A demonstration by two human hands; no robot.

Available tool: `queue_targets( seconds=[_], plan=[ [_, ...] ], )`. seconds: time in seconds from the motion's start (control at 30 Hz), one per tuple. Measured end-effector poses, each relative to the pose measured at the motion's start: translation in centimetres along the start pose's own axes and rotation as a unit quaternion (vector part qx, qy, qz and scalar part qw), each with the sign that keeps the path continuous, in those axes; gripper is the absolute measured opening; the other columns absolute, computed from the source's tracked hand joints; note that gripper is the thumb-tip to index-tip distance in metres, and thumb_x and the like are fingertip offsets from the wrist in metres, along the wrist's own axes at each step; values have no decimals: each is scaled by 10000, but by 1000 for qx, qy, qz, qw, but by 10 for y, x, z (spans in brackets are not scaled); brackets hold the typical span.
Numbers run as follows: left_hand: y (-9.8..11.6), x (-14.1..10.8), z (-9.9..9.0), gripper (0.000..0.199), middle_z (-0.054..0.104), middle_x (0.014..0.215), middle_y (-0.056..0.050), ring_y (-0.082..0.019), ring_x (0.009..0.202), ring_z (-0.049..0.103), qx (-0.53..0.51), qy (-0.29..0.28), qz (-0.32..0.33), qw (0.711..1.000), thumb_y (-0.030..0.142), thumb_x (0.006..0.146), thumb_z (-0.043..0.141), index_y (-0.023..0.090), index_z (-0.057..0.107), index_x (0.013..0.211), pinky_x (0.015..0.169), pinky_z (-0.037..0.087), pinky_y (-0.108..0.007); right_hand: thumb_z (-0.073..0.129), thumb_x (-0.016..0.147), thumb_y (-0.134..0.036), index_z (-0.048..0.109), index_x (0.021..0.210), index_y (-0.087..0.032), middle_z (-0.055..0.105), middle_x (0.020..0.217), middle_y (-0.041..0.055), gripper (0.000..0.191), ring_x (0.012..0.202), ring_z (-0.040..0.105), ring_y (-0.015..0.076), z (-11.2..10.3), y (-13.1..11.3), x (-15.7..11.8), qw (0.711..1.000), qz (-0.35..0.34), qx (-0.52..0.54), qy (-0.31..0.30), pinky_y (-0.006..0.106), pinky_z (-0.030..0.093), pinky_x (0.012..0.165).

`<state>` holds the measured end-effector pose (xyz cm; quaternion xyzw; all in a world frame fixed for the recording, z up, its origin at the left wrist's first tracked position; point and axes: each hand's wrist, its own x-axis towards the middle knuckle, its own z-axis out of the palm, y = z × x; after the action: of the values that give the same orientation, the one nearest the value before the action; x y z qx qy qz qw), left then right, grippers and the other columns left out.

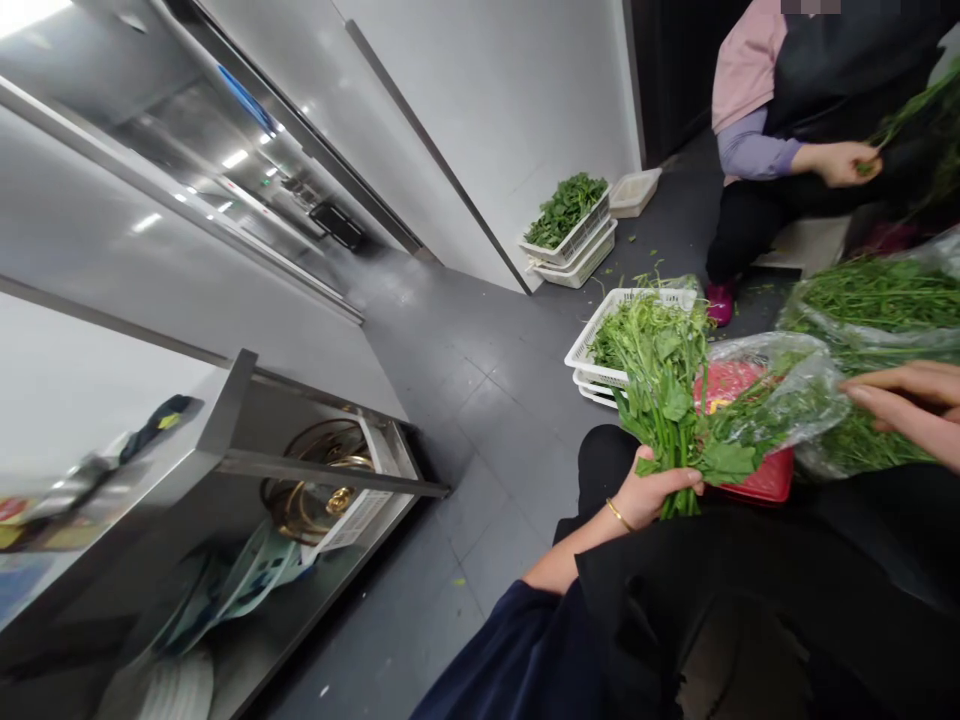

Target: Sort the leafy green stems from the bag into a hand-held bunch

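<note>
My left hand (656, 497) is closed around the stems of a bunch of leafy greens (667, 385), which look like pea shoots. The bunch stands upright, leaves and tendrils uppermost, overlapping the white basket behind it. At the right edge, my right hand (911, 400) has thumb and forefinger pinched together beside the rim of a clear plastic bag (821, 400). Whatever is between those fingertips is too small to make out. Below the bag's edge and between my hands sits a red container (761, 478), partly covered by plastic and greens.
White baskets (581, 355) stand ahead of my knees. Another stack of baskets with greens (574, 250) is by the wall, next to a small pale tub (634, 193). A co-worker (750, 150) sits opposite, holding stems. Bagged greens (885, 295) lie right; a steel shelf (322, 470) stands left.
</note>
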<state>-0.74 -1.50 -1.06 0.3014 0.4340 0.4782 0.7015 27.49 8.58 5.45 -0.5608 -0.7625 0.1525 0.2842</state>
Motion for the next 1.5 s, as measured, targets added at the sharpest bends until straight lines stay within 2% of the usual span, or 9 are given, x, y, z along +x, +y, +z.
queue_targets(
  seconds=[0.2,0.47,0.77,0.9,1.0,1.13,1.3,1.43,1.5],
  plan=[
    [9,-11,4,301,642,612,-51,-147,587,577,44,-21,-7,999,387,595,799,118,678,653,623,477,-291,591,710,-714,587,657,-189,562,604,13,527,561,464,116,33,-96,22,971,-19,165,-170,275,346,570],
    [-1,-14,-5,337,678,653,-94,-179,561,625,-76,45,-3,996,352,599,729,80,685,792,605,507,-307,676,687,-697,585,712,-154,561,582,18,551,546,510,111,49,-79,-12,874,138,403,-233,251,426,560],
    [4,-15,2,427,689,658,-88,-192,574,646,-78,-27,-29,996,370,608,821,84,694,898,624,537,-337,619,789,-653,607,792,-150,619,652,44,503,594,544,120,41,-76,-5,889,125,358,-258,259,449,611],
    [2,-15,1,455,671,638,-68,-167,533,617,-63,-9,-24,998,412,617,831,92,678,901,587,511,-317,634,752,-656,569,721,-172,529,598,-8,490,538,446,93,59,-78,-14,934,31,219,-282,227,338,512],
    [1,-14,-1,418,650,636,-53,-152,553,597,-47,-17,-1,999,417,617,837,104,671,838,602,489,-311,607,789,-603,575,628,-174,523,613,4,460,564,459,99,73,-77,-20,957,-53,145,-245,238,349,550],
    [0,-12,-3,312,612,602,-47,-140,572,575,-18,-23,23,999,361,640,813,107,637,681,614,461,-303,502,896,-568,726,819,-207,640,800,55,432,717,587,146,72,-67,-28,967,-120,142,-176,280,443,697],
    [-4,-10,-3,347,596,595,-28,-132,538,555,-47,-33,4,998,337,609,795,102,638,810,577,439,-302,661,792,-581,676,719,-160,602,648,56,428,602,532,137,39,-57,-22,919,70,296,-252,291,428,591],
    [-2,-10,-2,387,608,595,-27,-134,523,557,-55,-31,-7,998,302,592,793,102,628,881,565,436,-300,826,617,-483,632,718,-168,596,685,66,384,515,486,119,5,-50,-10,835,229,497,-55,288,350,466],
    [-1,-10,-1,379,623,601,-32,-139,521,569,-61,-30,-11,998,281,589,783,105,628,886,564,445,-299,812,650,-452,625,737,-179,619,770,89,342,533,499,124,-1,-50,-12,844,200,498,5,302,359,473]
  ],
)
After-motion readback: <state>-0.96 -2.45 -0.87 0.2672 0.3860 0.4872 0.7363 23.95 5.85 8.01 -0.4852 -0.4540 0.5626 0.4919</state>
